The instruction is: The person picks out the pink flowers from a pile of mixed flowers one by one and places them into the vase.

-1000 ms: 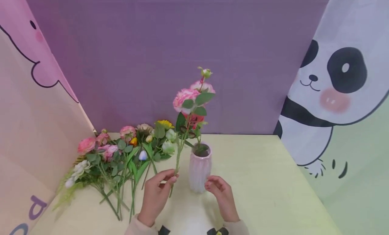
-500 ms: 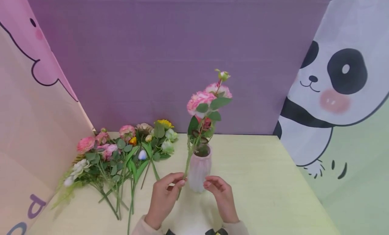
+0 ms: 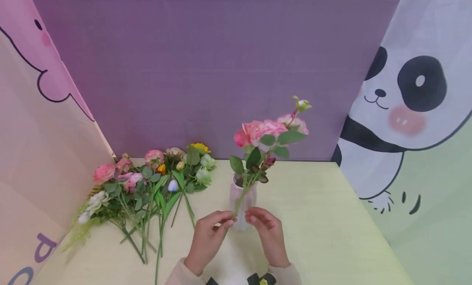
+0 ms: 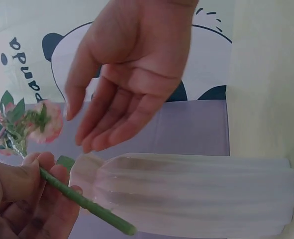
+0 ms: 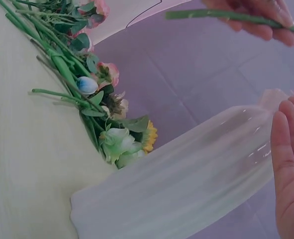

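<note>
My left hand (image 3: 210, 238) pinches the green stem (image 4: 87, 201) of an artificial pink flower between thumb and fingers. Its frilly pink blossoms (image 3: 273, 129), leaves and one bud lean to the right at the top, overlapping the vase in the head view. A ribbed, pale pink-white vase (image 3: 251, 199) stands upright on the table just beyond both hands. A coral-pink flower (image 3: 246, 134) rises from the vase mouth, partly covered by the held one. My right hand (image 3: 269, 236) is beside the vase with fingers loosely bent and nothing in them; the left wrist view shows its palm.
A pile of artificial flowers (image 3: 129, 195), with pink, white, yellow and blue-white heads, lies on the left of the pale table (image 3: 313, 219). A purple backdrop (image 3: 184, 72) stands behind, and a panda-printed panel (image 3: 402, 154) is on the right.
My left hand has moved right with the pink flower, whose top has swung right and tilted down across the vase. My right hand has shifted slightly, staying by the vase.
</note>
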